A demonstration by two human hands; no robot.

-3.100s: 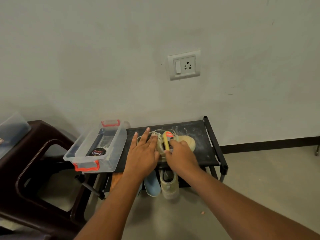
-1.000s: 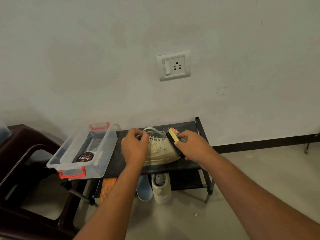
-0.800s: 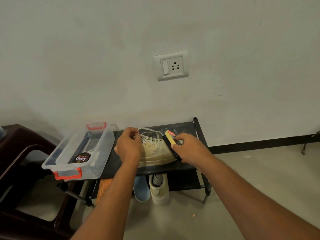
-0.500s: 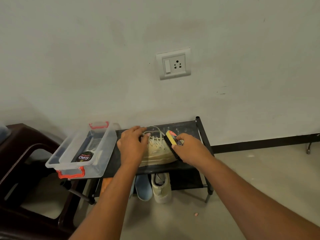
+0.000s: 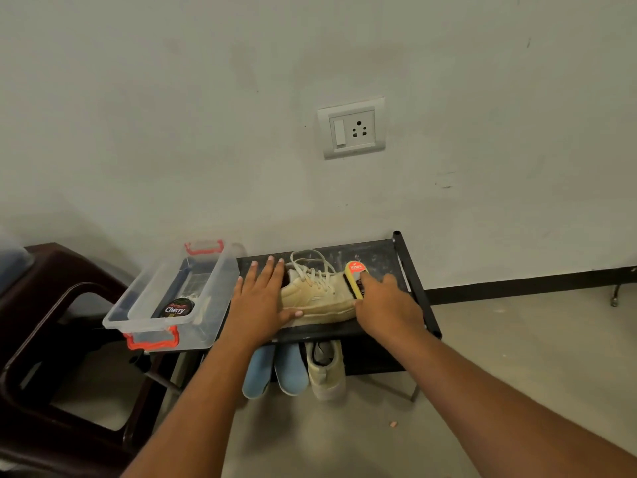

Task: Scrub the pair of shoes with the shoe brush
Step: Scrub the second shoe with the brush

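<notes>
The head camera looks down at a wall and a floor. A black shoe rack (image 5: 379, 255) stands against the wall in the lower middle of the frame.

A cream shoe (image 5: 320, 298) with white laces lies on the top shelf of the rack. Its toe points to the right of the frame. The left grip (image 5: 260, 305), a bare hand, lies flat on the heel end of this shoe. Its fingers are straight and spread, so it is released and only presses down. Its thumb touches the side of the sole.

The right grip (image 5: 387, 307) is clenched round the shoe brush (image 5: 355, 277). The brush is yellow with a red label and dark bristles. One finger lies along the top of the brush. The bristles touch the toe end of the shoe.

The other cream shoe (image 5: 325, 369) sits on the lower shelf, right under the first one, with its heel toward the camera. Just beside it, to the left in the frame, are two light blue things (image 5: 274, 370). I cannot tell if they are slippers or insoles.

A clear plastic box (image 5: 213, 305) with red handles sits at the left end of the rack, just beside the left grip. In it is a round black tin (image 5: 177, 308) with the word Cherry on it.

A dark brown plastic chair (image 5: 51, 270) fills the lower left of the frame. A white wall socket (image 5: 351, 127) is on the wall above the rack. A tiny pink bit (image 5: 393, 424) lies on the grey floor (image 5: 534, 357) near the bottom.
</notes>
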